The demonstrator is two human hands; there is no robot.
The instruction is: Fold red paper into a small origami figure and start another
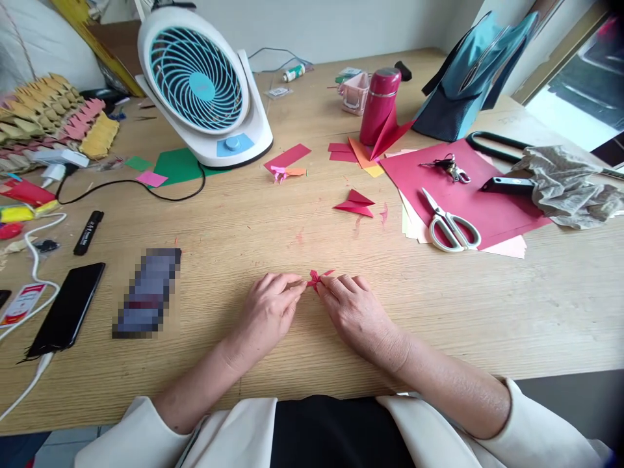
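Note:
A small folded red paper piece is pinched between my two hands, low over the wooden table. My left hand holds its left side between thumb and fingertips. From the right, my right hand grips it with thumb and forefinger, the other fingers curled down near the wood. Part of the piece is hidden behind my fingers. Beyond it lies a folded red paper with pointed ends. Farther off, a small pink and orange paper figure rests beside a red paper strip.
White-handled scissors and keys lie on red paper sheets at right. A magenta flask and a teal bag stand behind. A fan, a marker and a black phone are at left.

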